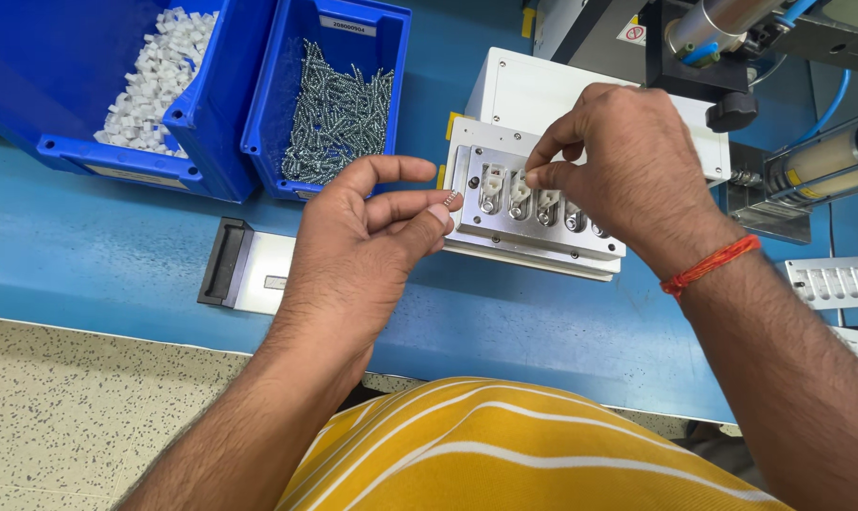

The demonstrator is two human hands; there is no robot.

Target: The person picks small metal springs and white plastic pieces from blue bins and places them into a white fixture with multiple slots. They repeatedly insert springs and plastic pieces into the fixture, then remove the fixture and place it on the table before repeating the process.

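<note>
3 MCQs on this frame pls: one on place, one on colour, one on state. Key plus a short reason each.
1. Where do the loose screws lie?
A. in the blue bin next to the bin of white plastic parts
B. on the floor
C. in the metal fixture plate

2. What colour is the thread band on the right wrist?
A. green
B. red-orange
C. black

3. What is the left hand doing?
A. lying flat on the bench
B. gripping a bin
C. pinching a small screw

Key: 1 A, screws fill the second bin; 2 B, band is red-orange; 3 C, thumb and forefinger close on the screw.

Blue bin of white clips (154, 80); grey pneumatic cylinder (831, 161)
</note>
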